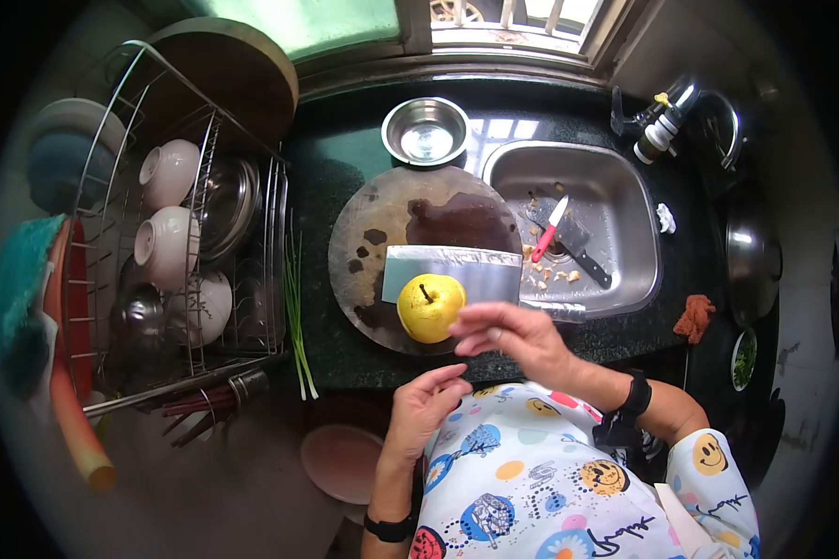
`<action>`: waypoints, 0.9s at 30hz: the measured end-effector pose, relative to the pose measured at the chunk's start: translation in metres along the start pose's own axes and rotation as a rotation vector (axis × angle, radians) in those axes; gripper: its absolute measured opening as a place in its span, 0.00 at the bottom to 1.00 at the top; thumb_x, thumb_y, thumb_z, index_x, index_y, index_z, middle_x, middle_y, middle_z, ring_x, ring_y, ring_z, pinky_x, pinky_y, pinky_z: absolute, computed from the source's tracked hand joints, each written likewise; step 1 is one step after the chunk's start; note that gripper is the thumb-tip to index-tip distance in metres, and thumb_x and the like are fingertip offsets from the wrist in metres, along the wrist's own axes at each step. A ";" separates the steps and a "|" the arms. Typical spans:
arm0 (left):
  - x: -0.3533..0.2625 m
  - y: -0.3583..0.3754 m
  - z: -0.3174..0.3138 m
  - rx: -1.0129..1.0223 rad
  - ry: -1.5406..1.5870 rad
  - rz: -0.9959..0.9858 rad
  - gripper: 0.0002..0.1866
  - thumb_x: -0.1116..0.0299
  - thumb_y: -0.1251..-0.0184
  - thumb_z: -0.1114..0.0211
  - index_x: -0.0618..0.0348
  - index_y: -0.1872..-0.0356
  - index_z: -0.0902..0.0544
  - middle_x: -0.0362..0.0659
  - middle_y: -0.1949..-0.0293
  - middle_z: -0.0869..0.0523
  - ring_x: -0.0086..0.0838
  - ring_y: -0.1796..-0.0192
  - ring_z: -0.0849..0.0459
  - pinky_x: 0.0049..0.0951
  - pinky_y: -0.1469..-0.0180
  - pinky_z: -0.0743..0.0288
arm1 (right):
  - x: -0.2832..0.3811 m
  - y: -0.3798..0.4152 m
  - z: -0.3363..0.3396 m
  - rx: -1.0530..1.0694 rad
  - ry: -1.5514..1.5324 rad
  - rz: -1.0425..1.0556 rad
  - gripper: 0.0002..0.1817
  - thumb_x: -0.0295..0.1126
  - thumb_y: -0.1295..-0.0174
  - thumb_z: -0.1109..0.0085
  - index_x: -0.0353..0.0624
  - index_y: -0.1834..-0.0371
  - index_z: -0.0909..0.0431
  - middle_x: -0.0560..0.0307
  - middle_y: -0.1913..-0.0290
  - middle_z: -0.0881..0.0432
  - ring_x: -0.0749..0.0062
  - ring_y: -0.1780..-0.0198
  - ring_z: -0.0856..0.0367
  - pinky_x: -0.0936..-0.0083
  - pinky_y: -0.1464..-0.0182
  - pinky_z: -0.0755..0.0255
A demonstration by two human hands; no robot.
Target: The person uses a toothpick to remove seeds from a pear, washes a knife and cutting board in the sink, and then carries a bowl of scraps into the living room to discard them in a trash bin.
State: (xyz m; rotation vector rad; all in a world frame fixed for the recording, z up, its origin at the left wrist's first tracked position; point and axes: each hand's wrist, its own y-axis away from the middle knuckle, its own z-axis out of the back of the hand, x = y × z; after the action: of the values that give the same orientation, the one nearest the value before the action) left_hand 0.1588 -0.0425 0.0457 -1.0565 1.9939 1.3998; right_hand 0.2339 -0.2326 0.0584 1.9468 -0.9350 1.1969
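A yellow fruit (432,308) with a dark stem sits on a flat, silvery rectangular thing (480,271) on the round, wet board (359,219). Just right of the fruit is my right hand (515,341), its fingers stretched toward the fruit's lower right side with nothing visible in them; whether the fingertips touch it is unclear. Below the board and fruit, near the front of the patterned clothing, my left hand (426,408) has its fingers loosely bent and apart, holding nothing.
The sink (625,200) at right holds a red-handled knife (550,228), a black-handled blade (592,268) and scraps. A metal bowl (426,132) stands behind the board. Green stalks (295,317) lie left, beside a dish rack (280,252). An orange cloth (694,319) is at right.
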 end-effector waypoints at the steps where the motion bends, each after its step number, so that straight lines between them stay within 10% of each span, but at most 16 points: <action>1: 0.001 -0.003 -0.008 0.044 0.027 -0.009 0.13 0.73 0.33 0.35 0.62 0.49 0.18 0.35 0.68 0.15 0.08 0.79 0.35 0.11 0.79 0.46 | 0.000 0.005 -0.011 0.073 0.067 0.029 0.18 0.22 0.26 0.59 0.32 0.36 0.32 0.44 0.42 0.22 0.67 0.43 0.20 0.71 0.39 0.26; 7: 0.014 -0.003 0.001 0.174 0.109 0.034 0.05 0.72 0.33 0.34 0.60 0.58 0.16 0.31 0.71 0.20 0.11 0.72 0.27 0.14 0.73 0.36 | -0.006 0.022 -0.037 0.177 0.228 0.164 0.23 0.10 0.38 0.56 0.34 0.40 0.27 0.46 0.45 0.18 0.63 0.41 0.20 0.69 0.37 0.28; 11: 0.023 0.004 0.000 0.130 0.043 -0.003 0.03 0.72 0.31 0.37 0.58 0.65 0.19 0.28 0.79 0.27 0.10 0.79 0.35 0.14 0.79 0.47 | -0.011 0.026 -0.036 0.230 0.417 0.280 0.24 0.11 0.39 0.52 0.36 0.39 0.27 0.45 0.43 0.19 0.58 0.39 0.20 0.61 0.29 0.38; 27: 0.018 0.011 0.013 0.220 -0.122 -0.016 0.04 0.75 0.33 0.35 0.64 0.62 0.14 0.33 0.69 0.16 0.13 0.66 0.23 0.14 0.62 0.29 | -0.028 0.049 -0.016 0.046 0.354 0.072 0.05 0.23 0.38 0.39 0.35 0.60 0.19 0.56 0.63 0.16 0.74 0.61 0.17 0.77 0.57 0.23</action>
State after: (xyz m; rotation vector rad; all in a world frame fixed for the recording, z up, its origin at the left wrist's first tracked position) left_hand 0.1381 -0.0339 0.0336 -0.8675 1.9920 1.1747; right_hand 0.1773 -0.2391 0.0463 1.6706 -0.8001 1.5539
